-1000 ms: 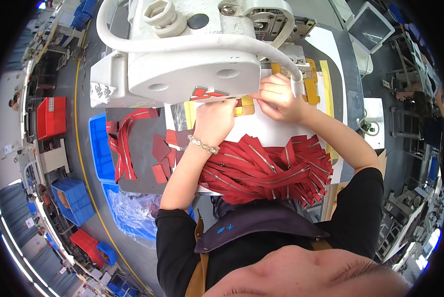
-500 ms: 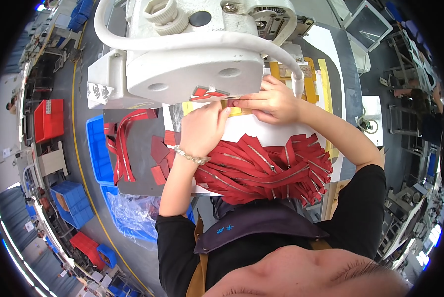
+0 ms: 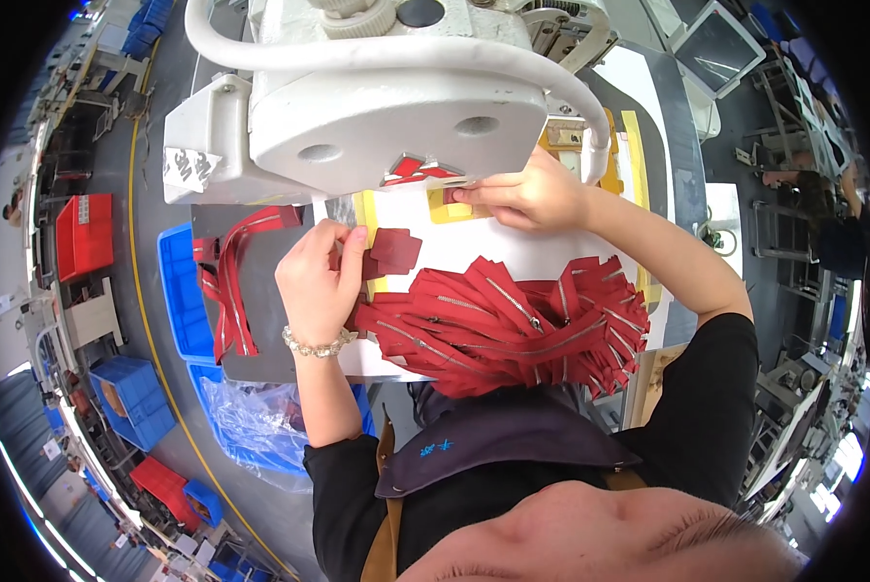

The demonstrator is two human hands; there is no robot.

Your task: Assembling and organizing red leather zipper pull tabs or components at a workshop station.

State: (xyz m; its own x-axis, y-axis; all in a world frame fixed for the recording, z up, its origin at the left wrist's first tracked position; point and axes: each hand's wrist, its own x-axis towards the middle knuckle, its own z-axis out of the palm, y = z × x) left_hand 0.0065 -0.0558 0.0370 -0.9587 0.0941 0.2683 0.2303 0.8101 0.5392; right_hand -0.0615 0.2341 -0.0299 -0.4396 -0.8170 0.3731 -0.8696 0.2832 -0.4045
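Note:
Beside the pile of red zippers [image 3: 503, 320], my left hand [image 3: 319, 281] is closed around a few flat dark-red fabric patches [image 3: 396, 250], which stick out to the right of its thumb. My right hand [image 3: 544, 199] reaches under the front of the white sewing-machine-like head [image 3: 396, 116]. Its fingertips press a small red piece [image 3: 451, 196] onto a yellow plate with an opening [image 3: 442, 211]. Part of the plate is hidden by the machine. The zippers, with metal teeth, lie heaped near my body.
More red zippers [image 3: 229, 291] lie folded at the table's left. Blue bins [image 3: 183, 301] stand beside the table, one with clear plastic [image 3: 251, 417]. A yellow frame [image 3: 610, 160] sits behind my right hand. A white cable [image 3: 396, 60] loops across the machine.
My left hand has moved left and toward me, away from the yellow plate, and now has the red patches. My right hand stays near the plate. The view has shifted slightly.

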